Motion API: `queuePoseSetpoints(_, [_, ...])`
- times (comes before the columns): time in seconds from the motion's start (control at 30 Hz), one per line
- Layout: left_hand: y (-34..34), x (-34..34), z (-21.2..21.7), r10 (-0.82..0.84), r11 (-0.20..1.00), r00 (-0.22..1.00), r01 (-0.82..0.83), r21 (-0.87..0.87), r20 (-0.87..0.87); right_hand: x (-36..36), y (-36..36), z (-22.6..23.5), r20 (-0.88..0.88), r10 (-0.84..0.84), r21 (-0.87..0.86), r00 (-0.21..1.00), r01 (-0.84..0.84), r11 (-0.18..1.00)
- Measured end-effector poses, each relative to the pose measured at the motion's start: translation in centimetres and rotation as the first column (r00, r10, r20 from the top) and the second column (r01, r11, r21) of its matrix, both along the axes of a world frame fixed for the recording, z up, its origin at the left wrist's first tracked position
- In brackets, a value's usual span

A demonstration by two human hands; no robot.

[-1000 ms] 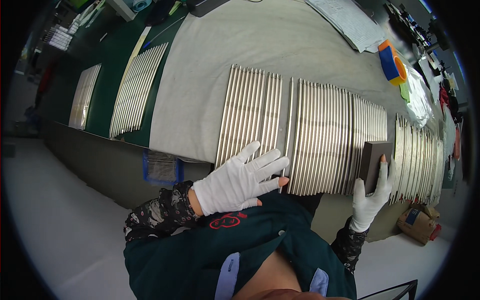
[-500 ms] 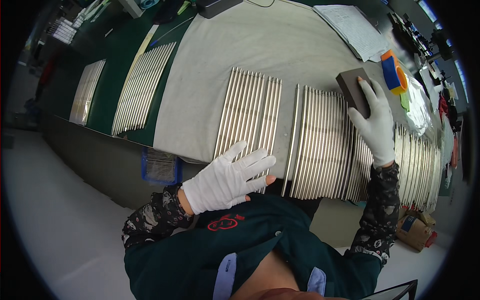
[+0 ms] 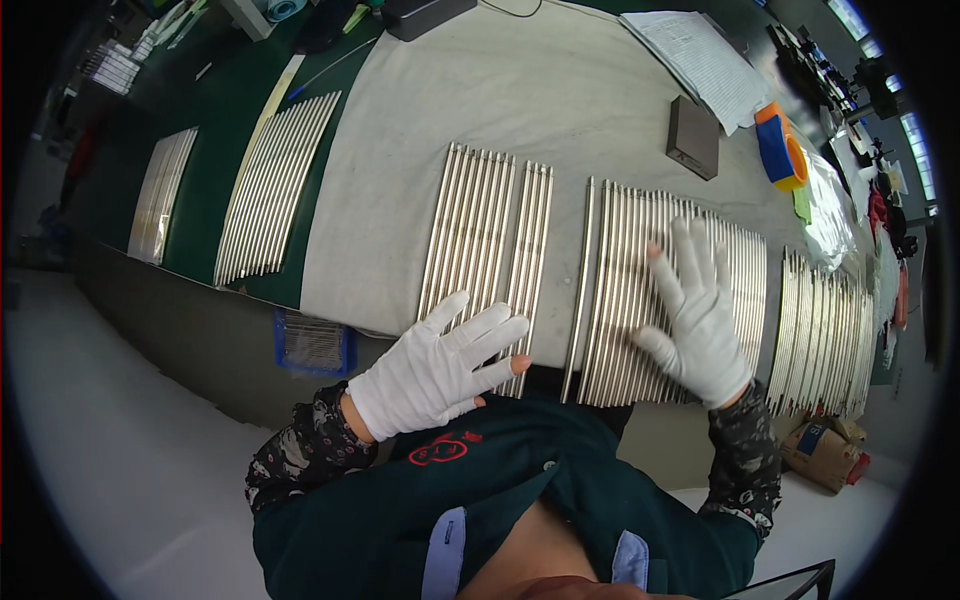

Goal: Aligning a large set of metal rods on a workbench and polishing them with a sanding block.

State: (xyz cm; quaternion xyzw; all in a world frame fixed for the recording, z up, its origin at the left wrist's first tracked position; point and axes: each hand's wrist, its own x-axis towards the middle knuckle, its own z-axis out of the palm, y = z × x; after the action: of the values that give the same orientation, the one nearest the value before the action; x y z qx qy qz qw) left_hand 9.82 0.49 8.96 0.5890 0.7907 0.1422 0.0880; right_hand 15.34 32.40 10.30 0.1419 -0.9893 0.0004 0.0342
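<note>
My left hand (image 3: 430, 362), in a white glove with some bare fingertips, lies with fingers apart over the near ends of a group of slim metal rods (image 3: 466, 230). Just right of that group, a single metal rod (image 3: 578, 290) lies by itself. Over the wider row of metal rods (image 3: 625, 300), my right hand (image 3: 695, 320) is spread, also gloved; whether it touches them I cannot tell. Beyond this row, a dark grey-brown rectangular block (image 3: 692, 138) rests on the pale cloth, apart from both hands.
More metal rods (image 3: 822, 335) lie at the right. On the green surface at left are another rod row (image 3: 277, 190) and a wrapped bundle (image 3: 163, 195). An orange-and-blue tape roll (image 3: 780, 148) and paper sheets (image 3: 695, 62) lie at the back right. A blue basket (image 3: 315, 342) sits below the table edge.
My right hand has let go of the grey-brown block, which now lies farther back near the papers. That hand has come nearer and left, over the rods. My left hand stays nearly in place.
</note>
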Motion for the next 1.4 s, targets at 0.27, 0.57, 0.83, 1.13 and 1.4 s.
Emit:
queuePoseSetpoints(0.27, [0.1, -0.3, 0.5, -0.028, 0.999, 1.000, 0.027, -0.046, -0.014, 4.2, -6.1, -1.3, 0.076, 0.082, -0.182, 0.994, -0.067, 0.981])
queuePoseSetpoints(0.57, [-1.1, -0.5, -1.3, 0.051, 0.975, 0.999, -0.053, 0.216, 0.014, 2.8, -7.7, 0.9, 0.140, 0.287, -0.393, 0.948, -0.213, 0.895])
queuePoseSetpoints(0.83, [-1.5, -1.0, -1.2, 0.203, 0.958, 0.978, -0.188, 0.216, -0.046, 8.8, 1.0, -3.5, -0.095, -0.295, -0.160, 0.951, 0.278, 0.947])
queuePoseSetpoints(1.13, [-1.0, -0.9, -1.3, 0.235, 0.953, 0.972, -0.225, 0.201, -0.030, 6.6, -3.3, -2.3, 0.000, -0.074, -0.193, 0.997, 0.072, 0.978])
queuePoseSetpoints(1.4, [-0.7, -0.5, -0.8, 0.247, 0.961, 0.968, -0.238, 0.141, -0.051, 6.7, -2.8, 0.2, 0.032, 0.090, -0.455, 0.995, -0.066, 0.888])
